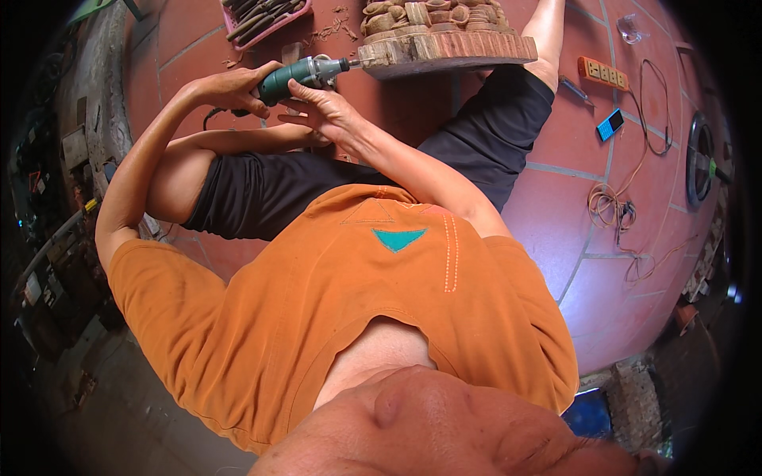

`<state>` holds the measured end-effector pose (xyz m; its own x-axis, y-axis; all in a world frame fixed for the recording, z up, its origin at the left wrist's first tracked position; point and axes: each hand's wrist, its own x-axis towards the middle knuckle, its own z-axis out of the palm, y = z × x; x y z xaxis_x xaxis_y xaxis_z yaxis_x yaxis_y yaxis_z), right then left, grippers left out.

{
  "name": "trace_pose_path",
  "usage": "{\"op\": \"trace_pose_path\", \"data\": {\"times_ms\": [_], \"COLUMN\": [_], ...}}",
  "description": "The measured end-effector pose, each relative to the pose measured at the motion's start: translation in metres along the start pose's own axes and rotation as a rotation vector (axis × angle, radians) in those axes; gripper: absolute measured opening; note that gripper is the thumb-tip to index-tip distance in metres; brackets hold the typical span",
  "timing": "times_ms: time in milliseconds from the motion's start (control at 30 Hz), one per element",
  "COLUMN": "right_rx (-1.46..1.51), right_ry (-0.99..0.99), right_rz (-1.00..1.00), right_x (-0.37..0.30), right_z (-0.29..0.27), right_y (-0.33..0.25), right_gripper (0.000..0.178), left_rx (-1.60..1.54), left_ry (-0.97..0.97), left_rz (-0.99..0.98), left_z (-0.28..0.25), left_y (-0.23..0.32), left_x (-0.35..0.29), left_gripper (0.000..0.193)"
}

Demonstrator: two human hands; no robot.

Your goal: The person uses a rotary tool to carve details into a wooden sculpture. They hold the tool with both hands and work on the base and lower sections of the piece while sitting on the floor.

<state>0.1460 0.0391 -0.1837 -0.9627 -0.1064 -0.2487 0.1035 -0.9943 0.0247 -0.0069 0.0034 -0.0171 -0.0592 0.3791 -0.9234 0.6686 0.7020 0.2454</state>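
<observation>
Carving right of power tool, phone farther right

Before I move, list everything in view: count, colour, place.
wood carving: one, brown, top centre
power tool: one, green, left of carving
basket: one, pink, top left
hand tools: several, brown, in basket
shavings: many, brown, beside basket
power strip: one, orange, upper right
slim tool: one, blue, beside strip
phone: one, blue, below strip
cord: uncounted, brown, right
vessel: one, clear, top right
ring: one, black, far right
tiles: many, red, floor
clutter: uncounted, dark, left edge
shirt: one, orange, centre
shorts: one, black, upper centre
left hand, right hand: one each, bare, on tool
</observation>
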Motion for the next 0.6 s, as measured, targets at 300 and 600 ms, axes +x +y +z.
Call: {"op": "trace_pose_path", "data": {"times_ms": [300, 600], "right_rx": [-0.036, -0.047], "right_ry": [-0.022, -0.022], "right_rz": [-0.011, -0.009], "right_x": [0.007, 0.007], "right_z": [0.001, -0.002], "right_y": [-0.005, -0.005], "right_gripper": [0.047, 0.048], "left_rx": [0.069, 0.083], "left_ry": [0.08, 0.1], "left_rz": [0.002, 0.006], "left_z": [0.001, 0.005], "left_y": [-0.005, -0.01], "left_x": [-0.002, 0.001], "left_gripper": [0.08, 0.08]}}
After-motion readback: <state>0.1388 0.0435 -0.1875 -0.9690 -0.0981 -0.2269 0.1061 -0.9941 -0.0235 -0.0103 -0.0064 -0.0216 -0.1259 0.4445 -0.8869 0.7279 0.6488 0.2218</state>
